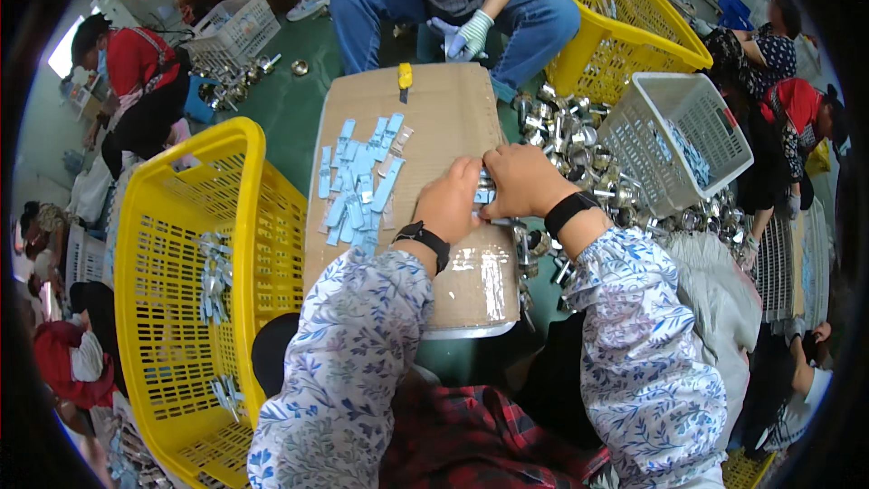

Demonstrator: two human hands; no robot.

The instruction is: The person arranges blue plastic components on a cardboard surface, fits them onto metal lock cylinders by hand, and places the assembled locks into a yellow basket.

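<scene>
My left hand [447, 197] and my right hand [525, 181] meet over the right side of a cardboard-topped work surface [453, 118]. Between them they grip a small shiny metal part with a light blue piece [486, 188], mostly covered by my fingers. Both hands are closed around it, left fingers on one side, right thumb and fingers on the other. To the left of my hands lies a loose pile of flat light blue strips [358, 183]. Beyond the pile rests a yellow-handled cutter [405, 81].
A yellow basket [249, 217] with strip-like pieces stands at the left. Shiny metal fittings [579, 140] heap on the floor at the right, beside a grey crate [674, 118] and a yellow basket [625, 45]. Opposite sits a person with a gloved hand [472, 34]; others work around.
</scene>
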